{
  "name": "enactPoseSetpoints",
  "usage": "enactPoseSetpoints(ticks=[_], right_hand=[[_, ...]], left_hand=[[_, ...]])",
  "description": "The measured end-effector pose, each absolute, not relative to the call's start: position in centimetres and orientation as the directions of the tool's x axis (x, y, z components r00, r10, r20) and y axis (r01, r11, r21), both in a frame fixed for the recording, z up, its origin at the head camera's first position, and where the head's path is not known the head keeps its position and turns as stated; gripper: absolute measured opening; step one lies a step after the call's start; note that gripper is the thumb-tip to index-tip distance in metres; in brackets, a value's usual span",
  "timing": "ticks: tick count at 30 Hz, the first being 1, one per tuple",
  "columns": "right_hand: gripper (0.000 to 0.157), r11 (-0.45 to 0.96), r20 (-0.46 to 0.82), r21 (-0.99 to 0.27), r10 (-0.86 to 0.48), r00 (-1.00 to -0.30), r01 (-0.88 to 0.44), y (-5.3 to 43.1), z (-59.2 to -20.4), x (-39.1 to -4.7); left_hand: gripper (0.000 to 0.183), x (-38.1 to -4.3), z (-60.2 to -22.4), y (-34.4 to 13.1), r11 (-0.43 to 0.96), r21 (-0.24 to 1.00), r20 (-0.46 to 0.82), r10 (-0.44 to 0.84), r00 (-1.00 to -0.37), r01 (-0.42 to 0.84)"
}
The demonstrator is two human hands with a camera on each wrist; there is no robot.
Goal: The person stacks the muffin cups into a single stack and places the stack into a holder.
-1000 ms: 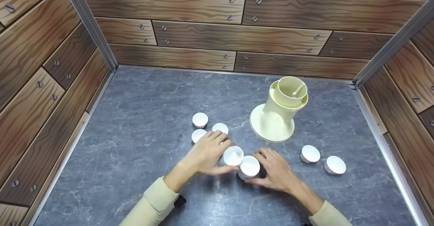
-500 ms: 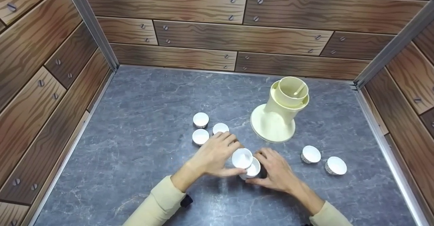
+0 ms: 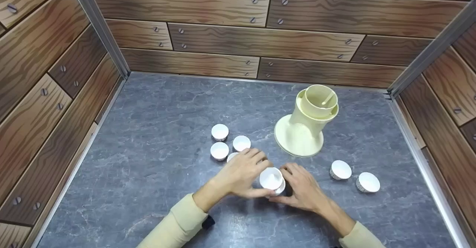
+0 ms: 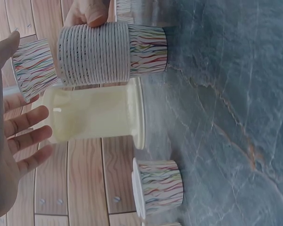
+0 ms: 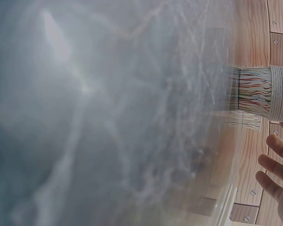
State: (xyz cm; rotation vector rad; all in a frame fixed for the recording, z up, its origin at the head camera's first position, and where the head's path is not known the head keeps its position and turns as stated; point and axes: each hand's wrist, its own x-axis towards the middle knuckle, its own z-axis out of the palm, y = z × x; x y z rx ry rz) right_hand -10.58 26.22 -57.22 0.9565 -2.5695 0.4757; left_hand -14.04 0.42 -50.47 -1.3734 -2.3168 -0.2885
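Between thumb and fingers, my left hand [image 3: 241, 173] pinches a paper baking cup [image 3: 271, 178], white inside with colourful wavy stripes outside. It overlaps the stack from above in the head view; the left wrist view shows the held cup [image 4: 35, 68] tilted, with a small gap to the top of the stack. That tall stack of nested baking cups [image 4: 94, 54] stands upright on the table. My right hand [image 3: 303, 186] grips the stack from the right, its thumb and fingers around the sides. In the right wrist view the stack's striped bottom [image 5: 254, 92] touches the table.
Several baking cups stand beyond my left hand, including one [image 3: 219, 132] at the back and one [image 3: 232, 157] partly hidden by the hand. Two more, a nearer-in cup [image 3: 340, 170] and an outer cup [image 3: 368, 182], stand right. Behind is a pale yellow tubular stand [image 3: 299, 136].
My left hand has moved right with its baking cup, from beside the stack to above it. A cup behind that hand has come partly into view. My right hand stays on the stack.
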Motion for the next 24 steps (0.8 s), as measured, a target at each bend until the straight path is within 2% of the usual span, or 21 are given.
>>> enactPoseSetpoints(ticks=[11, 24], right_hand=[[0.072, 0.725, 0.431, -0.18, -0.549, -0.716, -0.664, 26.3, -57.2, -10.5], [0.071, 0.72, 0.439, -0.174, -0.554, -0.707, -0.672, 26.3, -57.3, -10.6]], left_hand=[[0.063, -14.0, -51.4, 1.2, 0.488, -0.1, 0.433, 0.806, -0.403, 0.867], [0.063, -14.1, -52.0, 1.6, 0.488, -0.08, 0.387, 0.819, -0.424, 0.869]])
